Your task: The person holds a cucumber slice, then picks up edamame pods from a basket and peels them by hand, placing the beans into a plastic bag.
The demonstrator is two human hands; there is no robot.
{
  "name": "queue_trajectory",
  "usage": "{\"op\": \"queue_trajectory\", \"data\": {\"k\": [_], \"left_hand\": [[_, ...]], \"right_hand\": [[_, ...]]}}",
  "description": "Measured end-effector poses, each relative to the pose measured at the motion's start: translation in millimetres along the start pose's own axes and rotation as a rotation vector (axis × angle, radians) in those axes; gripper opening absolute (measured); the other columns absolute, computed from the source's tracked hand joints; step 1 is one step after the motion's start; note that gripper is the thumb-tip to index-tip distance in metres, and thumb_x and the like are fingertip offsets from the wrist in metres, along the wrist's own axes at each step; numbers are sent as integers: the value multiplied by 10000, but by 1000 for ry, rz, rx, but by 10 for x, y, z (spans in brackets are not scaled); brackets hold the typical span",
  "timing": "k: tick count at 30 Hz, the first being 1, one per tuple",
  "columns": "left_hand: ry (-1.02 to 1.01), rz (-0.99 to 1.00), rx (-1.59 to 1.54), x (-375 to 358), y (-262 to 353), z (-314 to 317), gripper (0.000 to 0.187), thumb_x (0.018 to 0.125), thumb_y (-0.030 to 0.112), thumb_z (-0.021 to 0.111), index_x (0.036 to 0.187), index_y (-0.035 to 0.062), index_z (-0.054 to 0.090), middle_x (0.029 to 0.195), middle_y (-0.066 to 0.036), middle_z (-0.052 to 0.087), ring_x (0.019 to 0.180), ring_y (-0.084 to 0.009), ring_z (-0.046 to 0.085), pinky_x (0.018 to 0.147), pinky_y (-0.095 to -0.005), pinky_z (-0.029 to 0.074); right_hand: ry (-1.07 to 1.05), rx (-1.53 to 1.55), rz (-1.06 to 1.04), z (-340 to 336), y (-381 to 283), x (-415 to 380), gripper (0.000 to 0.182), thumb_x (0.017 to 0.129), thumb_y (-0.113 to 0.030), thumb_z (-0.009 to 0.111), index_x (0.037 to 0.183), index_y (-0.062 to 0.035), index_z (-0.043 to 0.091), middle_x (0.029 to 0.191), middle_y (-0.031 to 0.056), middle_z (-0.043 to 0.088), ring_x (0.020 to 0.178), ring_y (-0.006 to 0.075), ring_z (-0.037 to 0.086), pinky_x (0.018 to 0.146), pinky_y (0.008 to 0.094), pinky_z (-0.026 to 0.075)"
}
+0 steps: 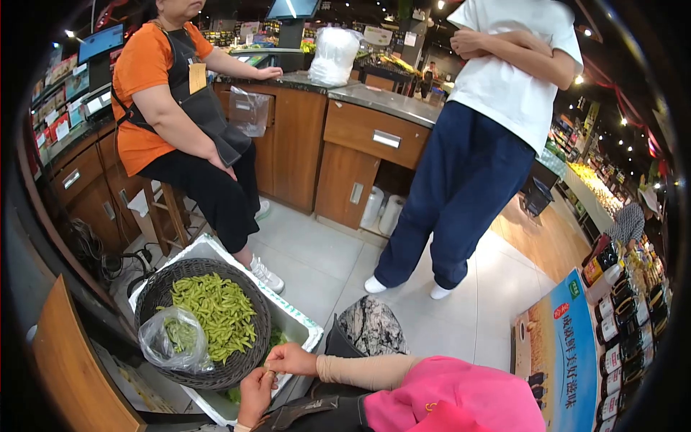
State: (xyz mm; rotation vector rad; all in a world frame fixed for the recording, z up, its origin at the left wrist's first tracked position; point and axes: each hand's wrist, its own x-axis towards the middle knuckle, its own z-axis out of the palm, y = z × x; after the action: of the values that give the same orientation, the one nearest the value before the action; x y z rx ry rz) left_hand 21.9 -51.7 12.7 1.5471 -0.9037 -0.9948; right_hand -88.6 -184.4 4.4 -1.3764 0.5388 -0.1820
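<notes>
One dark wicker basket [265,306] sits on a white foam box [306,333], at ten o'clock from the hands, heaped with green pods [216,309]; toward its eight o'clock lies a clear plastic bag [173,345], pods showing through. Leafy greens [278,335] show in the box. Left hand [255,397] and right hand [294,358] meet beside the rim — fingertips pinched, anything between them too small to tell. Beyond the grey tile floor [317,248] — a wooden counter [295,144] near twelve, a seated person [165,93] at eleven.

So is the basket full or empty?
Partly full: green pods are heaped in the middle of the basket, but its dark weave shows around them.
</notes>
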Motion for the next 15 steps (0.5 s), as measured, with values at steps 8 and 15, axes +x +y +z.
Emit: {"op": "queue_trajectory", "data": {"k": [8, 15], "left_hand": [[117, 14, 26, -35, -73, -15, 197, 882, 79, 533, 753, -35, 629, 592, -48, 586, 486, -96, 535, 469, -247, 450], [161, -14, -45, -30, -101, -65, 212, 879, 82, 534, 726, -39, 618, 593, -53, 583, 482, -105, 534, 469, -247, 453]], "right_hand": [[74, -153, -63, 160, 27, 106, 132, 855, -106, 612, 814, 14, 579, 730, 34, 616, 679, 85, 558, 624, 262, 476], [112, -169, -85, 255, -8, 172, 147, 845, -115, 610, 788, 20, 595, 695, 61, 628, 634, 114, 579, 568, 279, 471]]}}
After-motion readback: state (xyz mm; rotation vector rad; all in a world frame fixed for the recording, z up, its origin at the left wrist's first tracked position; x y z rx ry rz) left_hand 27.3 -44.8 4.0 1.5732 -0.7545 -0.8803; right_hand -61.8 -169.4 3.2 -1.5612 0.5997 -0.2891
